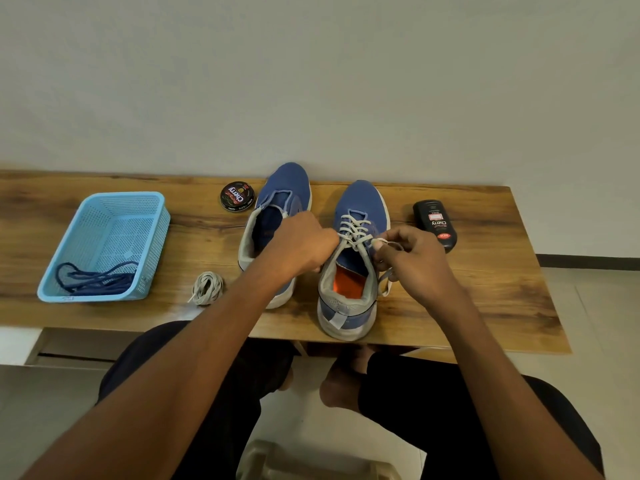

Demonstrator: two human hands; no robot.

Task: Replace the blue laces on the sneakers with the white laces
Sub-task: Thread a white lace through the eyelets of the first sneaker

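L hand (300, 244) curled on white lace (355, 227) at right sneaker (353, 271), R hand (414, 261) pinching lace end

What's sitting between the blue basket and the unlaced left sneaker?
In the head view, a coiled white lace lies on the table between the basket and the unlaced sneaker, touching neither.
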